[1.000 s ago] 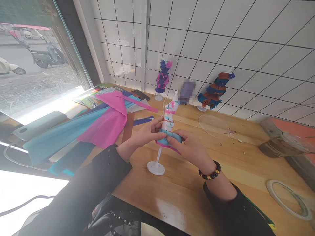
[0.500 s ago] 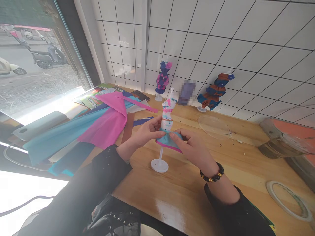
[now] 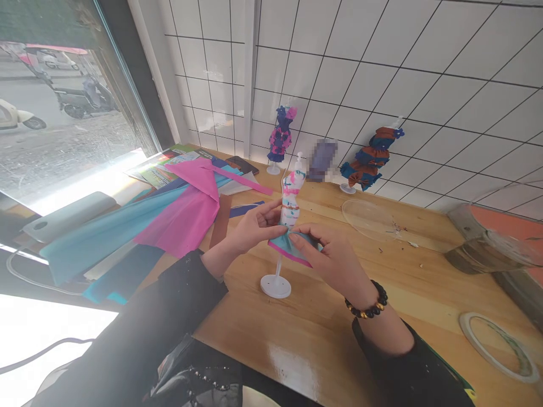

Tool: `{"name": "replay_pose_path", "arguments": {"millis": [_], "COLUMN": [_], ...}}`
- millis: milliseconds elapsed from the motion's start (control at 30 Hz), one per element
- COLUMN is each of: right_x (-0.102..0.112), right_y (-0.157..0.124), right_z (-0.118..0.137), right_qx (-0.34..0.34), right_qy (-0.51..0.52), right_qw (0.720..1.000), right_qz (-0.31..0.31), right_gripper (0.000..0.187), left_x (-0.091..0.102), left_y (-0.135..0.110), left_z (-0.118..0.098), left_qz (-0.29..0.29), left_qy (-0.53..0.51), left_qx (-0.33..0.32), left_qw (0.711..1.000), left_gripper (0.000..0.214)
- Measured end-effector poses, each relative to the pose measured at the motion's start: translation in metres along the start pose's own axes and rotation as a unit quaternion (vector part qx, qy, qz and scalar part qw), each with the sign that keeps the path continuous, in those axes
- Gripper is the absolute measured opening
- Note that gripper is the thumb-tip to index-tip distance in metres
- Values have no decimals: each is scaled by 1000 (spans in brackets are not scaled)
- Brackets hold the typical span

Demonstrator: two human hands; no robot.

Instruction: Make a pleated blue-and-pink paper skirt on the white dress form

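A small white dress form (image 3: 291,195) with pink, teal and orange marks stands on a round white base (image 3: 275,286), leaning slightly. Around its lower part lies a light blue paper strip (image 3: 283,242) with a pink lower edge, gathered in folds like a skirt. My left hand (image 3: 258,226) is closed at the form's left side, its thumb pressing the strip's top edge against it. With thumb and fingers, my right hand (image 3: 324,249) pinches the strip at the right. The fingertips behind the form are hidden.
Pink paper (image 3: 190,198) and blue paper (image 3: 102,234) lie at the left by the window. Behind stand two dressed forms, one blue-pink (image 3: 280,135), one blue-orange (image 3: 369,158). A clear plastic disc (image 3: 367,219), a tape roll (image 3: 475,339) and a bucket (image 3: 479,254) are at the right.
The dress form has shifted and tilted slightly to the right. My right fingers have drawn the blue strip into a deeper fold, while my left hand stays nearly in place.
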State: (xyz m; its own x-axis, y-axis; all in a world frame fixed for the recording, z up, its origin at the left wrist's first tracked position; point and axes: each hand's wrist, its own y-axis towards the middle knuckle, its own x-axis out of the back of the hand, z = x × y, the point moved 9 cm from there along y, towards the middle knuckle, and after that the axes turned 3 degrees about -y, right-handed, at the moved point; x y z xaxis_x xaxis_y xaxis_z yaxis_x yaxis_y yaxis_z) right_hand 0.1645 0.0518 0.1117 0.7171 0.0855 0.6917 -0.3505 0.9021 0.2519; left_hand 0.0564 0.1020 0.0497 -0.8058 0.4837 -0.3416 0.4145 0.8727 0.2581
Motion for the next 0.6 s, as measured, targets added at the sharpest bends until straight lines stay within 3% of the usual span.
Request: {"name": "replay_pose_path", "arguments": {"millis": [300,600], "right_x": [2,3], "right_y": [4,2], "right_z": [-12,-20], "right_qx": [-45,-85], "right_qy": [37,40], "right_qw": [998,995], "right_qz": [-16,-30], "right_gripper": [25,26], "left_x": [0,6], "left_y": [0,1], "left_z": [0,6], "left_qz": [1,-15], "left_qy": [-9,-9], "left_qx": [-5,2], "left_qw": [1000,1000], "left_gripper": [65,71]}}
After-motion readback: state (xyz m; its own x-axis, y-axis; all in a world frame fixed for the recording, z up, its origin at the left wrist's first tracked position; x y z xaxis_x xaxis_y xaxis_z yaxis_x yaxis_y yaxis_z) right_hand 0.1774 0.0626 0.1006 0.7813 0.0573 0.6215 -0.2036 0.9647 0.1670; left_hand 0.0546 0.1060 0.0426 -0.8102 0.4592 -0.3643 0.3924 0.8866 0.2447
